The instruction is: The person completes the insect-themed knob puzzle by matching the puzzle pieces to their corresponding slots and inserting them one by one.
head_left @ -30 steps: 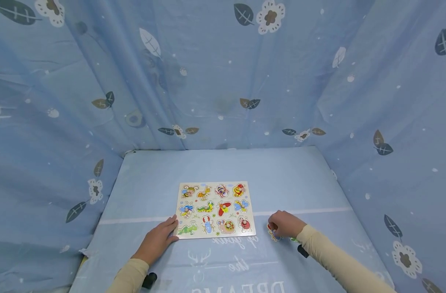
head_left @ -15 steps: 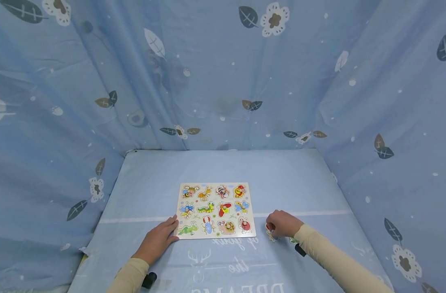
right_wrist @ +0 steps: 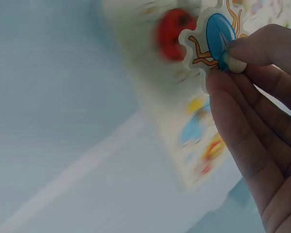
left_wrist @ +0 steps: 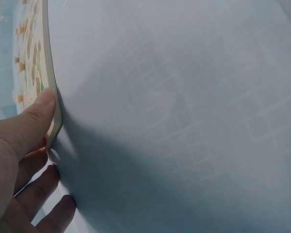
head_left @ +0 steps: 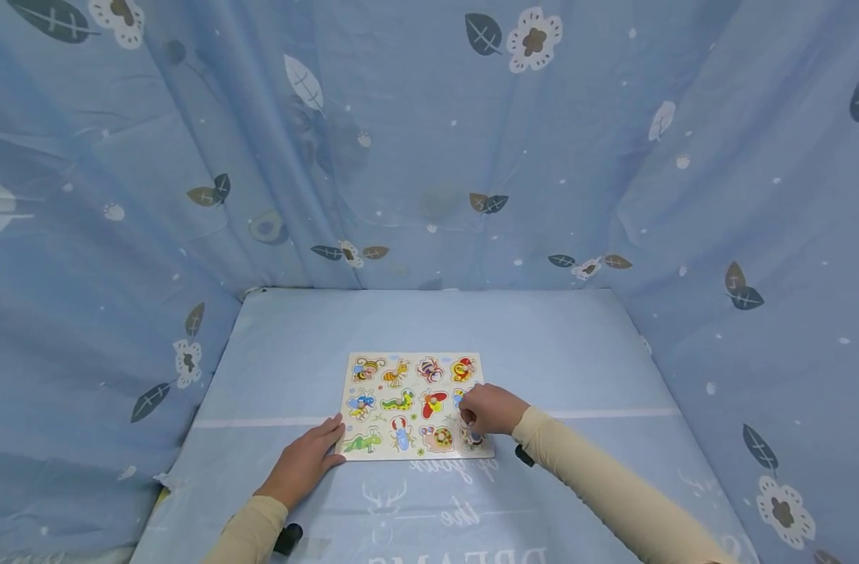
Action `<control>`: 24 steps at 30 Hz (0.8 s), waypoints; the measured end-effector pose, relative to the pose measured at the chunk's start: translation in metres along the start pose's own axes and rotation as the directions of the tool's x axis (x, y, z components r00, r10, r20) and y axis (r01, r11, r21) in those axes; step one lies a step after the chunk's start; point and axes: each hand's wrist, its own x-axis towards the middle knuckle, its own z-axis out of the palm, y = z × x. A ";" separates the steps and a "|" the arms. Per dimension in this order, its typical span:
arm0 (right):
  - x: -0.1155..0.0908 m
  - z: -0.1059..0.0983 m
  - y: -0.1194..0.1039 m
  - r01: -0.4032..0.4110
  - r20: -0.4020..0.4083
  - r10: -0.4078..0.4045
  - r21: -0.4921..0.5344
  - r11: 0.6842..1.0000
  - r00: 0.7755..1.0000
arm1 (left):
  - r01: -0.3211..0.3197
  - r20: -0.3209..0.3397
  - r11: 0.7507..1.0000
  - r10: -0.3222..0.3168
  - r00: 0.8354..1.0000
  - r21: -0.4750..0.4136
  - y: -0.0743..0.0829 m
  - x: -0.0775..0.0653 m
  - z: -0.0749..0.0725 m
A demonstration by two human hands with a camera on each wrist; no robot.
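A wooden peg puzzle board (head_left: 418, 452) with insect pictures lies flat on the table. Over its lower right corner my right hand (head_left: 496, 409) pinches a blue beetle puzzle piece (right_wrist: 216, 36) by its knob, between thumb and fingers. The piece is above the board, partly covering a red ladybug piece (right_wrist: 173, 34) in the right wrist view. My left hand (head_left: 305, 458) rests at the board's lower left corner. Its thumb (left_wrist: 36, 114) touches the board edge, and the other fingers lie loosely beside the corner. Several knobbed insect pieces sit in the board, including a green caterpillar (head_left: 398, 401).
A pale blue printed cloth (head_left: 429, 321) covers the table. Blue patterned curtains (head_left: 415, 157) enclose its back and sides. A dark strap-like object (head_left: 288, 539) shows under my left wrist. My right forearm (head_left: 598, 478) crosses the table's right part.
My right hand has picked up the beetle piece from the table right of the board and carried it left, over the board. My left hand has stayed at the corner.
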 end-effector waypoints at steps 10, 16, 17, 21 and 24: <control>0.056 0.005 -0.049 0.175 -0.046 -0.176 -0.038 0.984 0.983 | 0.005 0.004 1.000 -0.005 1.000 -0.011 -0.001 -0.002 -0.001; 0.070 0.008 -0.073 0.185 -0.034 -0.186 -0.036 0.982 0.982 | -0.003 -0.009 1.000 0.003 1.000 -0.009 0.002 -0.002 -0.002; 0.073 0.009 -0.075 0.178 -0.030 -0.179 -0.039 0.983 0.983 | -0.004 -0.011 1.000 0.004 1.000 -0.008 0.002 -0.002 -0.002; 0.082 0.016 -0.083 0.174 -0.016 -0.176 -0.058 0.983 0.984 | -0.006 -0.025 1.000 0.006 1.000 -0.012 0.000 -0.003 -0.003; 0.087 0.019 -0.086 0.197 -0.013 -0.198 -0.074 0.978 0.980 | -0.007 -0.029 1.000 0.006 1.000 -0.019 -0.003 -0.004 -0.003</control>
